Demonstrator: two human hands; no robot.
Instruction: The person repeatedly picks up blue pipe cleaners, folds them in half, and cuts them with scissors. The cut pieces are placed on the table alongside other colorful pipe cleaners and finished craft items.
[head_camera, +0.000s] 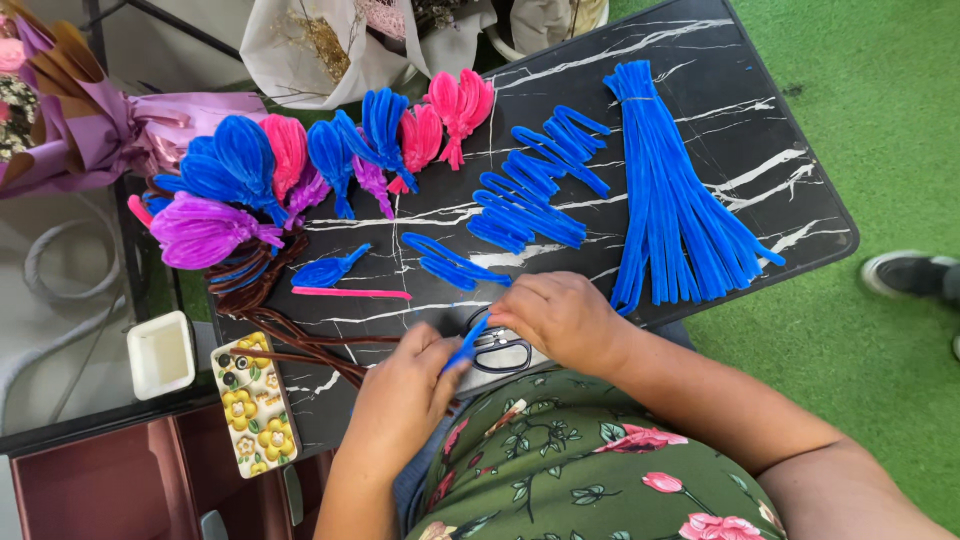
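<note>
Low in the frame's centre, both hands pinch one blue pipe cleaner (468, 345): left hand (405, 385) closed on its lower end, right hand (560, 318) closed on the upper, above scissors (497, 349) on the dark marbled surface (720, 90).

— What lay on the marble table (740, 90)?
— A blue stem bundle (670, 190), folded loops (530, 195), pink and blue petals (300, 150), and a pink stem (350, 293).
— And at the left?
— A flowered phone (253, 402), a white box (160, 353), and a purple bouquet (90, 130). A shoe (910, 275) stood on the green turf (880, 120).
</note>
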